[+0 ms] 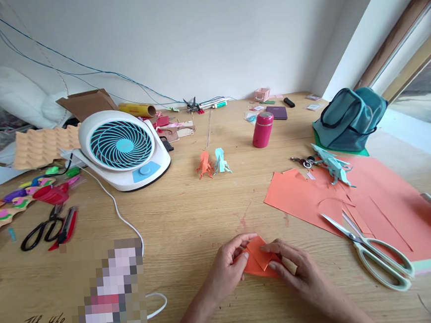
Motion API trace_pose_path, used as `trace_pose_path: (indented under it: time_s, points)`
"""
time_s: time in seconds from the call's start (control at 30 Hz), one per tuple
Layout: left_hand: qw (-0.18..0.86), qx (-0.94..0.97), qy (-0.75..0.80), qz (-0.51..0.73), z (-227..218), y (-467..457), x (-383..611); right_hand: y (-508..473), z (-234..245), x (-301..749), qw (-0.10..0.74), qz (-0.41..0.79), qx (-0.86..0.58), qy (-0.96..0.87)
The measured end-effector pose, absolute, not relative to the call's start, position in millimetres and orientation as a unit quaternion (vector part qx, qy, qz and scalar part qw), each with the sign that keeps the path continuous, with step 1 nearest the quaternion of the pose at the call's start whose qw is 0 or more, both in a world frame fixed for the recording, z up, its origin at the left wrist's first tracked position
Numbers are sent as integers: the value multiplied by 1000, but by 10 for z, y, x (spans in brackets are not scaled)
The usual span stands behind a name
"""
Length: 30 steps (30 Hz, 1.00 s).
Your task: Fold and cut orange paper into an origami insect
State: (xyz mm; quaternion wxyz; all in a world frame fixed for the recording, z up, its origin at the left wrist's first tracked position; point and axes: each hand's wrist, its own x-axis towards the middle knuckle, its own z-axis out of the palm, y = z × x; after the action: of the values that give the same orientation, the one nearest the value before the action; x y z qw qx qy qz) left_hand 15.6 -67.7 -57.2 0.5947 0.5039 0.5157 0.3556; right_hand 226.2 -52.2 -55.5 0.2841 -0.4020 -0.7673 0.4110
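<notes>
A piece of folded orange paper [259, 255] is between my two hands, low over the wooden table. My left hand [233, 257] grips its left side, thumb on top and fingers behind. On the right side, my right hand [293, 265] pinches the paper between thumb and fingers. Farther back stand two small folded paper figures, one orange [204, 164] and one light blue [221, 161]. To the right, scissors [372, 253] with pale handles lie partly over large orange paper sheets [401, 201]. A larger light-blue folded paper figure [334, 164] rests on those sheets.
A white and blue fan [125, 148] stands at the left, its white cord [116, 204] running forward. Black scissors [44, 232] and a red cutter [66, 228] lie nearby. A pink flask [263, 130], keys [305, 161] and a teal bag [350, 121] are at the back right.
</notes>
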Motion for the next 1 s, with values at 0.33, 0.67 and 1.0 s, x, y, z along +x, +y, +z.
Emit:
trace_pose_path:
  time_s: [0.33, 0.67, 1.0]
  points:
    - [547, 549, 498, 390, -572, -676, 142, -541, -591, 2273, 280, 408, -386, -779]
    - [561, 547, 495, 375, -621, -680, 120, -521, -515, 2264, 277, 438, -372, -770]
    - [647, 472, 416, 431, -571, -660, 50, -430, -618, 2223, 362, 567, -452, -586]
